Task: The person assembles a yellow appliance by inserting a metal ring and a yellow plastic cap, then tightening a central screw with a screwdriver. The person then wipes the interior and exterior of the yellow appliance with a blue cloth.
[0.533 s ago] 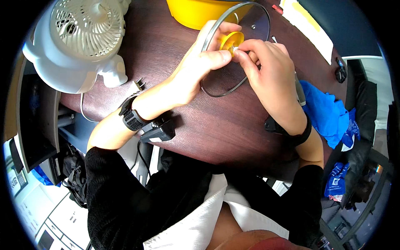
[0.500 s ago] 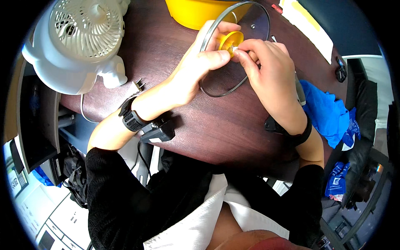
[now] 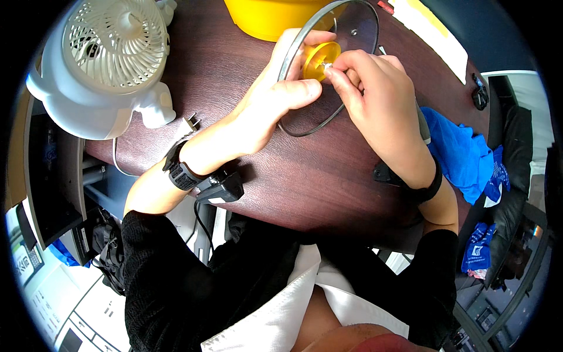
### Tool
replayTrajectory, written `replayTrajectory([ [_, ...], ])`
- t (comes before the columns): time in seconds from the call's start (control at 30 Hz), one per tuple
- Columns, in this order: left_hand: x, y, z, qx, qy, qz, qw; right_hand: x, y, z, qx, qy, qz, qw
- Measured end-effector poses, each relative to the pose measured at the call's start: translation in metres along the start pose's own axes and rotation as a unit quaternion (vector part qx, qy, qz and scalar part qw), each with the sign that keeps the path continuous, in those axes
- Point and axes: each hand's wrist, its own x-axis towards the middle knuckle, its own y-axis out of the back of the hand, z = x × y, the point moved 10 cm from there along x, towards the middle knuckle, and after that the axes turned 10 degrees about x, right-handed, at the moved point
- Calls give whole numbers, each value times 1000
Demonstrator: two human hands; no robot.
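Left hand: the left hand (image 3: 275, 102) grips the rim of a glass lid (image 3: 346, 64), thumb across its near edge, holding it tilted above the table (image 3: 281, 170).
Right hand: the right hand (image 3: 375, 100) pinches its fingertips closed at the centre of the yellow knob (image 3: 316, 61); what they pinch is too small to tell.
Lid: far centre, just in front of a yellow pot (image 3: 264, 17).
Left side: a white fan (image 3: 111, 53) stands on the table.
Right side: a blue cloth (image 3: 463, 158) lies off the table edge.
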Motion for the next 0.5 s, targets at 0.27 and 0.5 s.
replayTrajectory([
  [0.27, -3, 0, 0, 15, 2, -6, 1000, 2, 0, 11, 92, -24, 4, 995],
  [0.5, -2, 1, 2, -8, 8, -17, 1000, -4, -9, 36, 190, -182, -28, 964],
])
